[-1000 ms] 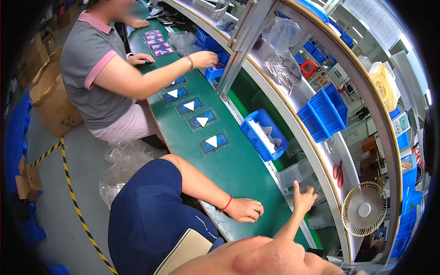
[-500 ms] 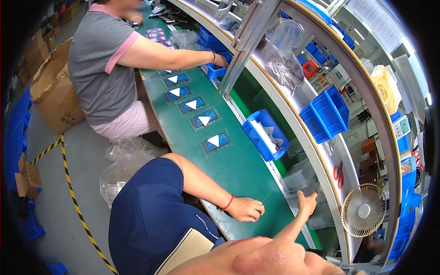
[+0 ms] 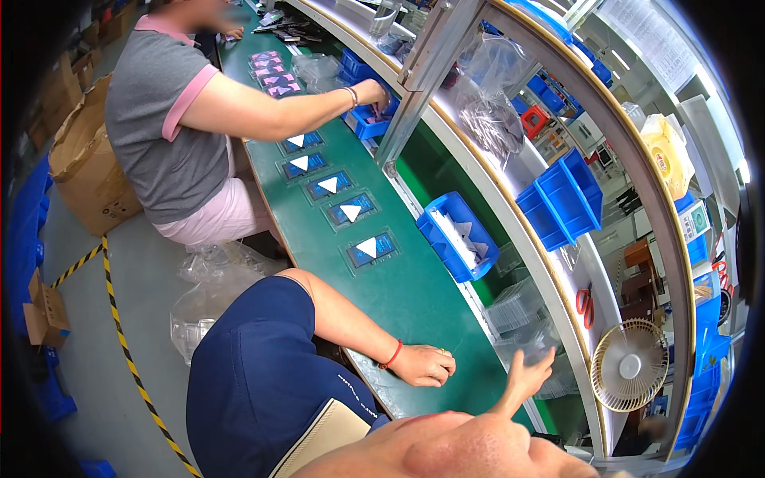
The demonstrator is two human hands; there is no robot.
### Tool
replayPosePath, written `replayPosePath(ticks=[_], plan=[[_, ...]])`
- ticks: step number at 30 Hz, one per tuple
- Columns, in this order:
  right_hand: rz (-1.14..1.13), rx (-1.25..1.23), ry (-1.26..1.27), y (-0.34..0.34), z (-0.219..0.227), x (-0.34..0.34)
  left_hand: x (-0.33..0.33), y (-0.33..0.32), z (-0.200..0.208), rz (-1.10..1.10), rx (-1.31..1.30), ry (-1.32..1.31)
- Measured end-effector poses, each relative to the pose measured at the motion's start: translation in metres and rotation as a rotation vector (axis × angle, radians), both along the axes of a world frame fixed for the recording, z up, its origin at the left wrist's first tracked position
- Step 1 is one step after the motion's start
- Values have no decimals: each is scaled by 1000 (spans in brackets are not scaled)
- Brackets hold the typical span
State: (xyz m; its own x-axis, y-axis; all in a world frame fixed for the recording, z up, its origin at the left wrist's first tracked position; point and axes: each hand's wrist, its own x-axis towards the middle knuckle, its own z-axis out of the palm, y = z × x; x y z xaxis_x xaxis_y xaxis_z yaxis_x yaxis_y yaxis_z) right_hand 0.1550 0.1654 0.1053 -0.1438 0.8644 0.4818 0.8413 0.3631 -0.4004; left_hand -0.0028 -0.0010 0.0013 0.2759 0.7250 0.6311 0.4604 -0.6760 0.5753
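Note:
My left hand (image 3: pixel 424 366) rests on the green tabletop (image 3: pixel 406 315), its fingers curled in and nothing seen in them. A red cord circles that wrist. My right hand (image 3: pixel 529 376) is at the table's far edge, fingers apart and holding nothing. Just beyond it are clear plastic trays (image 3: pixel 516 309). Beyond my left hand, several flat dark-blue pieces in clear sheets, each with a white triangle, form a row; the nearest is this piece (image 3: pixel 372 249). A blue bin (image 3: pixel 457 236) with white pieces stands by the table's far edge.
At far left, a co-worker's hand (image 3: pixel 371 94) holds something small and pinkish over a blue bin (image 3: pixel 368 123). A metal post (image 3: pixel 430 68) rises at the shelf. Red-handled scissors (image 3: pixel 585 308) and a small fan (image 3: pixel 630 365) are at the right. Clear plastic bags (image 3: pixel 211 295) hang beside my left arm.
My right hand has tilted and its fingers have spread. My left hand stays on the table. The co-worker's hand has risen out of the blue bin with something pinkish.

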Motion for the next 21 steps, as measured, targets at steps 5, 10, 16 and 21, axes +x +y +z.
replayPosePath(ticks=[5, 10, 16, 21], plan=[[462, -3, 272, -61, -43, 36, 0, 7, 8, -7, -218, -188], [571, -372, 450, -131, -52, 28, 18, 19, 11, -119, -503, -769], [620, -267, 401, -128, -65, 38, 35, 26, -4, -158, -482, -812], [554, -512, 558, -116, -74, 56, 46, 29, -8, -116, -540, -835]])
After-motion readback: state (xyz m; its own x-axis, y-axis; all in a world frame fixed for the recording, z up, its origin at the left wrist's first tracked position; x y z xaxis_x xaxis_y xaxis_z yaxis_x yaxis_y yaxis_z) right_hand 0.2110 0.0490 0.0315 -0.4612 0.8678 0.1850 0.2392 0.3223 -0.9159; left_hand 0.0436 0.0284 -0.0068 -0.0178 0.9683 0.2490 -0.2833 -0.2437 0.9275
